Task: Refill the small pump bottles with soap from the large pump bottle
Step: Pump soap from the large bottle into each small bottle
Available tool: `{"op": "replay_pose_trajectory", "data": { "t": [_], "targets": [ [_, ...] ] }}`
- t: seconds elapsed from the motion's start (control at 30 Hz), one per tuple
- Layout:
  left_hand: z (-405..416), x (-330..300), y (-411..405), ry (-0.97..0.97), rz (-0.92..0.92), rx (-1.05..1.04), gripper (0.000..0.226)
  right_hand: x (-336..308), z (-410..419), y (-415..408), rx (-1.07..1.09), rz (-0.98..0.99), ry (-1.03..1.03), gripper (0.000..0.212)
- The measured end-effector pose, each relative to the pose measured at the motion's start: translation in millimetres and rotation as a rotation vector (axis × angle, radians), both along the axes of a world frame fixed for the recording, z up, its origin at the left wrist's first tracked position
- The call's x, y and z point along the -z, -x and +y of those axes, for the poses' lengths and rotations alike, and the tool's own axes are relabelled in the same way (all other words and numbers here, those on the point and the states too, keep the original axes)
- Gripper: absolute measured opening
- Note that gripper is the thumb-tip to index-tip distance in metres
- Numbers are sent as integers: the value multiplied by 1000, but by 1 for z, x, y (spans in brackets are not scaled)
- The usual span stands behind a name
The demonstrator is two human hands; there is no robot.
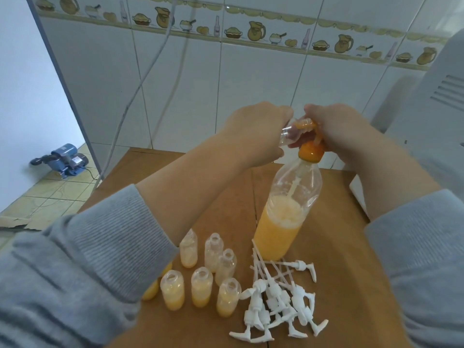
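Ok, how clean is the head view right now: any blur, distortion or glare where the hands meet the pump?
Head view: wide-angle distortion bows the white wall tiles and brown table edges; light is soft and even, with no hard glare; the left hand, right hand and small clear bottle at the large bottle's orange pump look slightly soft, the white pump heads sharper.

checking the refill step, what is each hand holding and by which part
Left hand grips a small clear bottle by its body, tilted at the spout. Right hand holds the large bottle's orange pump head.
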State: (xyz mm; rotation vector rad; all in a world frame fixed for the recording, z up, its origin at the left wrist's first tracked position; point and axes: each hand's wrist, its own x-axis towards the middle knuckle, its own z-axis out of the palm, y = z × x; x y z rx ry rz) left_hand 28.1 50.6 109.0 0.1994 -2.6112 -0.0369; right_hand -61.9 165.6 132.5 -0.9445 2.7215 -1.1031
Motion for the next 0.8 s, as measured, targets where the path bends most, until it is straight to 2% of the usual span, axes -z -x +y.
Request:
{"op": "replay_pose_trajectory", "data": {
  "t": [0.07,0.13,0.2,0.33,0.43,0.57,0.67,0.77,0.8],
  "targets": [
    [-2,5,1,-13,-7,-9,32,5,-4,-1,-1,47,-33,29],
    [-2,10,2,-18,-45,-13,31,8,-6,1,-1,178,-261,19],
    [-2,10,1,-26,-76,-17,31,9,-8,-1,22,294,-409,22],
    [1,2,-1,-10,-74,17,35,4,-2,1,-28,411,-430,19],
    [5,-1,2,-9,-36,17,40,-1,3,6,-33,371,-372,14],
    [3,6,1,-38,-49,-11,40,7,-6,3,20,445,-493,20],
    [0,12,-1,-87,-95,-18,41,13,-11,-1,27,363,-472,25],
    [2,7,-3,-64,-95,-7,44,9,-5,-3,7,127,-181,12],
    [3,3,-4,-56,-81,-2,44,7,-1,-6,-22,-19,-53,17]
  ]
}}
